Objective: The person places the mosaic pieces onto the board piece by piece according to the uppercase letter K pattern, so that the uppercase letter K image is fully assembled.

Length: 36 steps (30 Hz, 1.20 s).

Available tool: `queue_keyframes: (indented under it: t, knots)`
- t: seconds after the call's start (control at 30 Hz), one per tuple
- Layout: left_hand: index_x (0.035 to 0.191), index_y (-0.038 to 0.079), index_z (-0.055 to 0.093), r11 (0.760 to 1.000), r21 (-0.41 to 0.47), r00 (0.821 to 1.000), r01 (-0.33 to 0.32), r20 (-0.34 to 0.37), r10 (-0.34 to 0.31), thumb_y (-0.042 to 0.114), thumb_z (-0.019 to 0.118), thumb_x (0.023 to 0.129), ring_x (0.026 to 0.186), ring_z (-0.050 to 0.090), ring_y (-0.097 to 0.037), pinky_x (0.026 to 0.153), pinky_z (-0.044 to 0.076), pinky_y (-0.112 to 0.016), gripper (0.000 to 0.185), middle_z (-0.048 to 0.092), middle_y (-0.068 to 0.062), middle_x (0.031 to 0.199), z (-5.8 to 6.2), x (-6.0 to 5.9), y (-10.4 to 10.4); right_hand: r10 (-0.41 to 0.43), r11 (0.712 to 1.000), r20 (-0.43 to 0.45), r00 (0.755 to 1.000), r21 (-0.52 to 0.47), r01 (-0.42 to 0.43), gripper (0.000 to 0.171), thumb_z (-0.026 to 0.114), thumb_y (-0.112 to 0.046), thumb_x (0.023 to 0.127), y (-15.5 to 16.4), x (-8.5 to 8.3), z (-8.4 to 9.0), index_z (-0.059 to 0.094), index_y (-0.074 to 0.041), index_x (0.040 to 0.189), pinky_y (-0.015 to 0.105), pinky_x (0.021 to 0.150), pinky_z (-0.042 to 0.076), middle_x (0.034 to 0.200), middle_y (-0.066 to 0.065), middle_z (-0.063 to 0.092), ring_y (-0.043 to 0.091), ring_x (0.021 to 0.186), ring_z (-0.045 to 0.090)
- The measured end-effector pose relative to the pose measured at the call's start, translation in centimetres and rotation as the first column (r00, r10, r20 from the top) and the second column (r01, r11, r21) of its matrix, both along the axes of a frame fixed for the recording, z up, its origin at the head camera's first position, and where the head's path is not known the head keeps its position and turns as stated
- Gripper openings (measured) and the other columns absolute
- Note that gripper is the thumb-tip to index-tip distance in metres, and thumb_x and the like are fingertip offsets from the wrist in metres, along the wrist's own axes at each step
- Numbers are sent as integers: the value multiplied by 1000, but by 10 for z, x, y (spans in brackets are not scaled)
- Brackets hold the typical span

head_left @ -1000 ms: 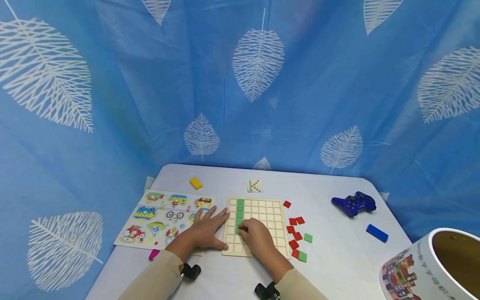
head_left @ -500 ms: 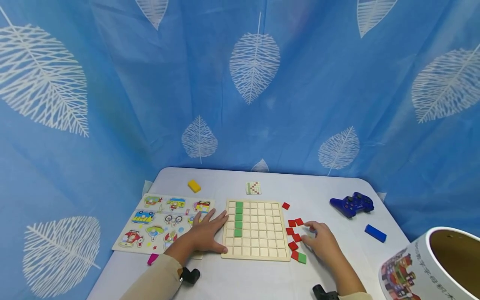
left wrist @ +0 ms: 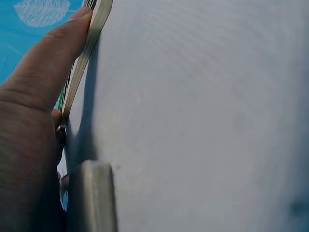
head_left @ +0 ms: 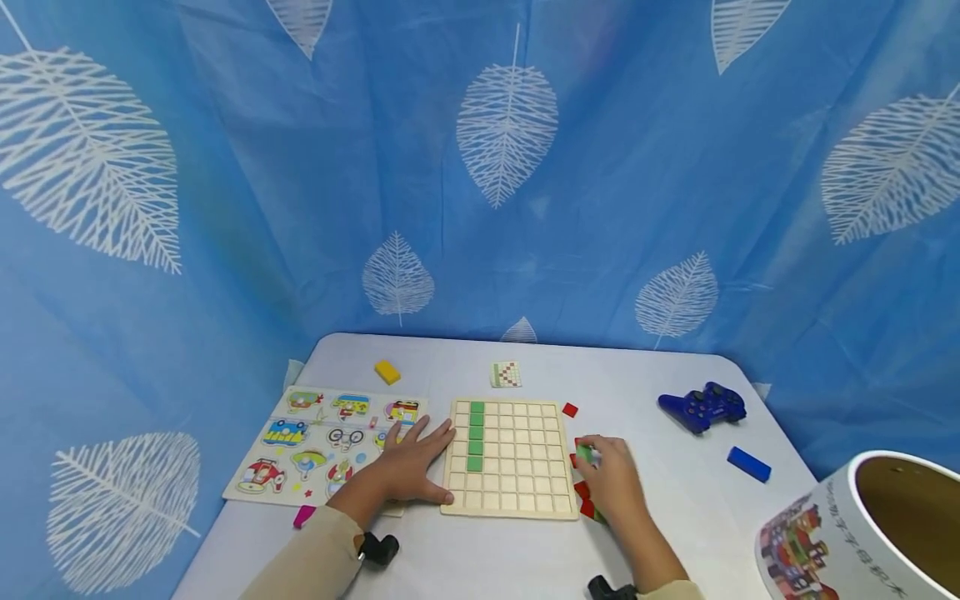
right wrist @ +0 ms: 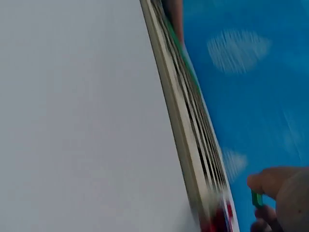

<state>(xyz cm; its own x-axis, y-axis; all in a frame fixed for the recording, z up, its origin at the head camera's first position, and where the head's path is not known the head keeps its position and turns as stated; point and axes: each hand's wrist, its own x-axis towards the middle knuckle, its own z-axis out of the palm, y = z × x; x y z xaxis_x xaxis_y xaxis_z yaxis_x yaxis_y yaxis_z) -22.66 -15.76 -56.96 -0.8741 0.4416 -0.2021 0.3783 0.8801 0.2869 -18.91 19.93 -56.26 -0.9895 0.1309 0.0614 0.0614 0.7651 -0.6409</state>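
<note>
Right hand (head_left: 617, 482): grip is pinching a green tile (right wrist: 257, 198), right of lower centre.
Left hand (head_left: 408, 471): grip spread, is touching the gridded board (head_left: 517, 482), lower centre.

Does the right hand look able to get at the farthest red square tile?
Probably yes: nothing covers the farthest red square tile or blocks the right hand, though that hand pinches a green square tile.

1. White, round, open-topped container (head_left: 846, 510) with a colourful printed picture: a slanting line of dark characters (head_left: 866, 540) runs down its side, too small to read surely.
2. No text or number is legible.
</note>
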Motion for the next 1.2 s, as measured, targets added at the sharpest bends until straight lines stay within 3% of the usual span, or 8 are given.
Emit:
queue_keyframes:
  t: [0.1,0.23,0.4,0.57,0.87,1.0,1.1,1.2]
  knots:
    - [167,30,28,1000,-5,1000,7,-7,-7,88,70,71,164,5,-32,125,-2,-71,120,17,10,176,0,-2,1,188,982,-70,980,-10,-189,28,82,-16,90,-51,2,-2,76,-14,118,39,84,55,113,4,68,18,97,62]
    - [167,30,28,1000,1,1000,22,-13,-22,89,68,72,164,6,-32,125,-2,-71,119,18,10,176,3,-3,4,370,928,-35,928,45,-369,21,84,-23,89,-104,5,-5,76,-20,109,33,82,54,103,-8,67,8,93,59]
    - [167,29,29,1000,3,999,30,-19,-30,87,70,73,164,8,-32,125,0,-72,118,19,10,176,6,-3,7,377,911,-42,925,198,-362,12,86,-24,86,-130,8,-3,76,-23,92,29,72,49,92,-11,62,8,84,53]
    - [167,28,30,1000,5,999,27,-20,-27,86,71,72,164,9,-32,125,0,-71,118,20,9,176,7,-4,8,310,932,-111,944,232,-279,8,88,-24,83,-133,15,-3,81,-25,87,27,68,44,93,-8,64,12,83,51]
    - [167,29,30,1000,12,1000,13,-16,-13,89,69,71,164,8,-33,125,-1,-72,120,20,9,176,0,-3,6,432,890,-127,893,220,-399,9,81,-17,89,-120,14,-4,84,-21,97,35,83,54,99,-10,74,14,95,64]
    - [167,29,29,1000,20,1000,12,-14,-12,89,69,71,164,6,-33,125,-1,-72,120,19,9,176,0,-3,4,341,935,-59,938,126,-332,13,81,-22,90,-84,9,2,81,-19,102,40,90,57,104,-6,71,16,102,64]
    - [167,29,29,1000,22,1000,4,-9,-3,87,71,71,164,6,-33,125,-1,-72,120,19,9,176,1,-2,2,204,976,14,979,75,-205,14,83,-24,88,-41,7,9,75,-16,97,39,82,54,95,-3,66,16,93,60]
    - [167,29,29,1000,14,1000,-1,-7,1,87,71,71,164,7,-34,125,-1,-72,120,20,8,176,2,-1,0,152,984,181,972,63,-166,30,89,-30,83,3,7,16,68,-14,98,38,79,49,93,0,59,17,88,54]
